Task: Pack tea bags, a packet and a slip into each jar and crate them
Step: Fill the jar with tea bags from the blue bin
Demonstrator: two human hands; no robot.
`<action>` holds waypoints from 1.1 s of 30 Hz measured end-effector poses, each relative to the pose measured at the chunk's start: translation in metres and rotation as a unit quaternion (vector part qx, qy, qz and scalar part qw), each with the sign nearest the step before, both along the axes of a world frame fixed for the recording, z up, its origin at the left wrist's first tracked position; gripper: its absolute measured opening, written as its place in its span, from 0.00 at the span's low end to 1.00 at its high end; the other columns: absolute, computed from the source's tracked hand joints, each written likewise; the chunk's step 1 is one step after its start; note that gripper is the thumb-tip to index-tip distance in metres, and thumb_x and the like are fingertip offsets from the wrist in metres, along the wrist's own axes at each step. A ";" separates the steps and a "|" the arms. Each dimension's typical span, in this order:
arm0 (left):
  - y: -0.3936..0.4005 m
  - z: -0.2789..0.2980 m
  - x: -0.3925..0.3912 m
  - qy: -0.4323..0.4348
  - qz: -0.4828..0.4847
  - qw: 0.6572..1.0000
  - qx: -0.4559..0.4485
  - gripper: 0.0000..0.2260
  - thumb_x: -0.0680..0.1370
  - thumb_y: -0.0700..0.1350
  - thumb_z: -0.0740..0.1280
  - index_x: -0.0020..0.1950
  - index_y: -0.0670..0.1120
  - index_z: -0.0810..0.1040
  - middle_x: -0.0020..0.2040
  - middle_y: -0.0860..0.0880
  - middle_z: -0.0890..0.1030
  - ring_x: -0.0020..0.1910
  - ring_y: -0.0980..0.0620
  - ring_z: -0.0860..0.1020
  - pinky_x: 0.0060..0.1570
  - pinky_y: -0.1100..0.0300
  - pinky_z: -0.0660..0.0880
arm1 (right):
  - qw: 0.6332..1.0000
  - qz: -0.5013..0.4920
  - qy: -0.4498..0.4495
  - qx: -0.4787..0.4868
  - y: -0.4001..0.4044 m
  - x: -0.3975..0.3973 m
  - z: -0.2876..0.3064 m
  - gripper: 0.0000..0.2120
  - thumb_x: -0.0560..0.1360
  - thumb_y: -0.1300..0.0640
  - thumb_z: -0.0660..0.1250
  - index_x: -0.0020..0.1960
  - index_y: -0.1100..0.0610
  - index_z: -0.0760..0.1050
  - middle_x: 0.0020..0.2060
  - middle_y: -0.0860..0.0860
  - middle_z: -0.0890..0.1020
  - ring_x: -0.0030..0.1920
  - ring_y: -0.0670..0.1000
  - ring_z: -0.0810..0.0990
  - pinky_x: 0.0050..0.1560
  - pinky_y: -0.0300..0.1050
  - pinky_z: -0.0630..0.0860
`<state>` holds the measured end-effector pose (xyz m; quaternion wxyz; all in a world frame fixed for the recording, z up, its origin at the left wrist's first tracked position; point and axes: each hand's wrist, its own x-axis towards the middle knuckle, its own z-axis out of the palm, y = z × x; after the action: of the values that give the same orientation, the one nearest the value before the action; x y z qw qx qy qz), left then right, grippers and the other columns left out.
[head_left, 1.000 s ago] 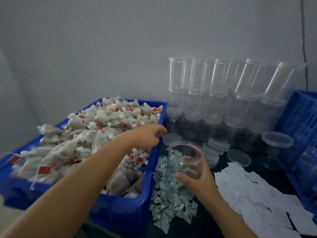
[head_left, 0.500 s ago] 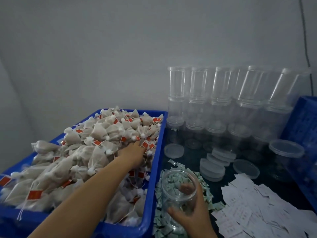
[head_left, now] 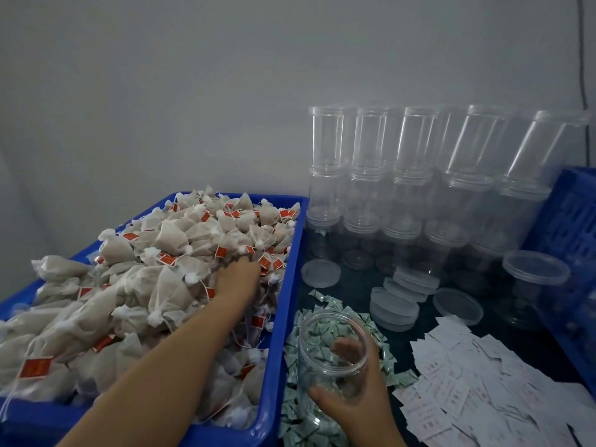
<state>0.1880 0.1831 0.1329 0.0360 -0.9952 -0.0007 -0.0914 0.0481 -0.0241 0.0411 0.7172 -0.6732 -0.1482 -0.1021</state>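
Deeper among the tea bags (head_left: 167, 253), the left hand (head_left: 237, 279) has dug.

The blue bin (head_left: 283, 285) looked like smooth glossy plastic, bit of sheen on the rim. Tea bags (head_left: 167, 253) were a matt mesh-like fabric, kinda see-through, with cottony white tufts at the knots and red paper-looking tags. The jar (head_left: 332, 353) in hand was clear shiny plastic, same as the stacked jars (head_left: 416, 175) and the loose lids (head_left: 395, 309), which looked a touch frosted. Green packets (head_left: 325, 327) seemed glossy, crinkly film. Slips (head_left: 467, 382) were plain matt white paper. The crate (head_left: 567, 227) was blue plastic lattice.
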 end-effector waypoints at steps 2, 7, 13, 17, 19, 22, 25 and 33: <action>0.001 0.003 0.000 -0.021 0.009 0.999 -0.035 0.13 0.78 0.41 0.65 0.61 0.46 0.72 0.58 0.45 0.76 0.56 0.45 0.76 0.52 0.51 0.73 | 1.000 -0.004 0.008 -0.001 0.000 0.000 -0.002 0.48 0.55 0.55 0.84 0.67 0.29 0.67 0.53 0.41 0.78 0.59 0.44 0.78 0.52 0.33 0.78; 0.006 0.017 -0.004 -0.049 0.028 0.989 -0.139 0.12 0.76 0.43 0.68 0.55 0.47 0.68 0.46 0.49 0.77 0.44 0.48 0.76 0.44 0.52 0.76 | 1.000 -0.009 0.027 -0.006 -0.002 -0.001 -0.006 0.50 0.53 0.51 0.85 0.68 0.28 0.66 0.54 0.40 0.78 0.59 0.43 0.78 0.49 0.35 0.79; 0.008 0.037 -0.018 -0.039 0.008 0.967 -0.251 0.25 0.67 0.51 0.78 0.55 0.49 0.67 0.45 0.51 0.74 0.45 0.50 0.74 0.41 0.56 0.72 | 0.999 -0.011 0.029 -0.014 -0.002 -0.001 -0.003 0.49 0.53 0.47 0.85 0.67 0.27 0.64 0.54 0.37 0.77 0.60 0.42 0.77 0.50 0.36 0.79; 0.006 0.051 -0.027 -0.070 -0.008 0.963 -0.258 0.16 0.69 0.51 0.76 0.49 0.51 0.71 0.44 0.53 0.75 0.42 0.53 0.75 0.41 0.60 0.70 | 0.999 -0.015 0.026 -0.020 -0.001 -0.001 -0.002 0.49 0.54 0.46 0.84 0.67 0.26 0.64 0.54 0.36 0.77 0.60 0.40 0.77 0.50 0.33 0.78; 0.003 0.062 -0.034 -0.094 -0.038 0.950 -0.295 0.14 0.68 0.52 0.76 0.45 0.53 0.72 0.40 0.57 0.74 0.37 0.59 0.73 0.34 0.64 0.66 | 0.999 -0.015 0.028 -0.020 -0.002 -0.002 -0.003 0.49 0.54 0.46 0.84 0.67 0.26 0.63 0.54 0.36 0.77 0.60 0.40 0.77 0.50 0.34 0.78; -0.005 0.078 -0.047 -0.097 -0.114 0.912 -0.381 0.13 0.66 0.54 0.76 0.43 0.54 0.74 0.42 0.60 0.76 0.37 0.60 0.75 0.32 0.69 0.67 | 0.999 -0.018 0.029 -0.023 -0.001 -0.002 -0.004 0.50 0.53 0.46 0.84 0.67 0.25 0.63 0.53 0.35 0.77 0.60 0.40 0.77 0.50 0.36 0.79; -0.017 0.088 -0.061 -0.063 -0.180 0.891 -0.413 0.12 0.65 0.55 0.76 0.43 0.56 0.75 0.43 0.59 0.78 0.37 0.59 0.76 0.35 0.68 0.72 | 0.999 -0.020 0.024 -0.024 -0.001 -0.001 -0.004 0.49 0.54 0.46 0.84 0.67 0.25 0.62 0.53 0.33 0.76 0.60 0.39 0.77 0.50 0.33 0.78; -0.058 0.090 -0.091 0.114 -0.331 0.869 -0.350 0.12 0.67 0.49 0.76 0.44 0.56 0.76 0.42 0.60 0.79 0.39 0.64 0.76 0.40 0.74 0.72 | 1.000 -0.015 0.016 -0.018 -0.002 0.001 -0.005 0.49 0.56 0.49 0.84 0.69 0.28 0.63 0.55 0.35 0.76 0.59 0.40 0.77 0.49 0.34 0.79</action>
<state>0.0971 0.1247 0.2234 -0.3472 -0.8880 0.3006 0.0227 0.0495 -0.0257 0.0358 0.7059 -0.6894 -0.1286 -0.0996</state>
